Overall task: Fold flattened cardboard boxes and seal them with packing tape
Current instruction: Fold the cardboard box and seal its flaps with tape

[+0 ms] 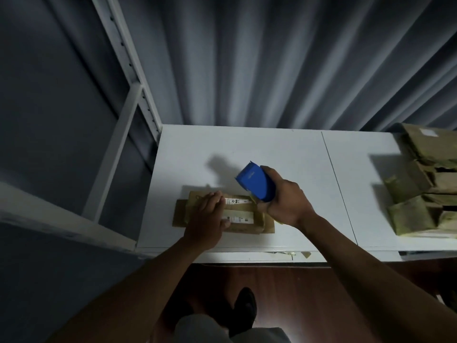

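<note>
A small brown cardboard box (244, 207) with white labels lies on the white table (284, 154), near its front left. My left hand (209, 219) presses flat on the box's left part, fingers straight. My right hand (284, 201) grips a blue tape dispenser (256, 183) at the box's right end, its toothed edge pointing up and away. A strip of tape runs from the dispenser down to the box's right end.
A pile of brown cardboard boxes (425, 189) sits at the table's right end. A white metal shelf frame (123, 115) stands to the left. Grey curtains hang behind the table. My shoe (244, 308) is on the dark wooden floor below.
</note>
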